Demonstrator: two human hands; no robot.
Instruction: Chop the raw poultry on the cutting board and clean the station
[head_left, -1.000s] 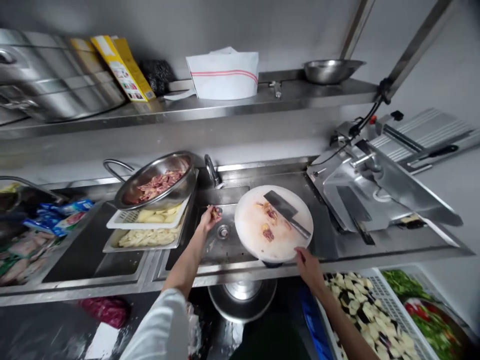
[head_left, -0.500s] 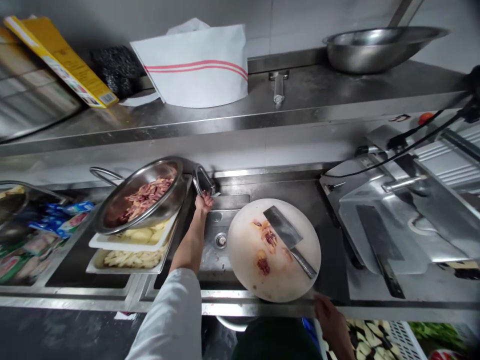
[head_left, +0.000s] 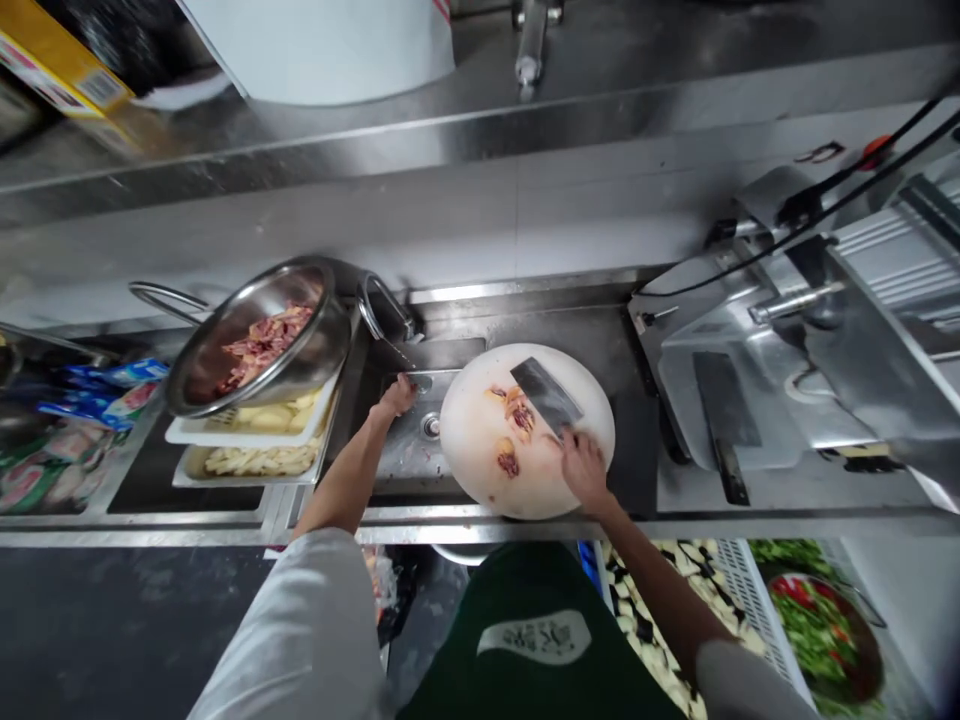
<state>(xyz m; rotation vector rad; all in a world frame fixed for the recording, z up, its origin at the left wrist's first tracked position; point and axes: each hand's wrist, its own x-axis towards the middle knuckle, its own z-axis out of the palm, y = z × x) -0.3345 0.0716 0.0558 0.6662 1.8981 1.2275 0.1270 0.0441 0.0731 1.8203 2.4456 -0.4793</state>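
Observation:
A round white cutting board (head_left: 480, 470) lies over the right part of a steel sink (head_left: 409, 455). On it are a few pieces of raw meat (head_left: 514, 415) and a cleaver (head_left: 546, 395). My right hand (head_left: 583, 468) rests on the cleaver's handle, fingers closed around it. My left hand (head_left: 395, 395) reaches into the sink under the faucet (head_left: 382, 312), fingers curled; whether it holds anything is hidden.
A steel bowl of raw meat (head_left: 259, 345) leans on stacked white trays of cut potato (head_left: 259, 440). A meat slicer (head_left: 780, 340) and a second knife (head_left: 724, 425) stand at right. Baskets of chopped vegetables (head_left: 750, 610) sit below. Packets (head_left: 90, 400) lie at left.
My right hand rose from the board's front edge onto the cleaver handle. My left hand dropped from the faucet into the sink. The camera tilted down and closer.

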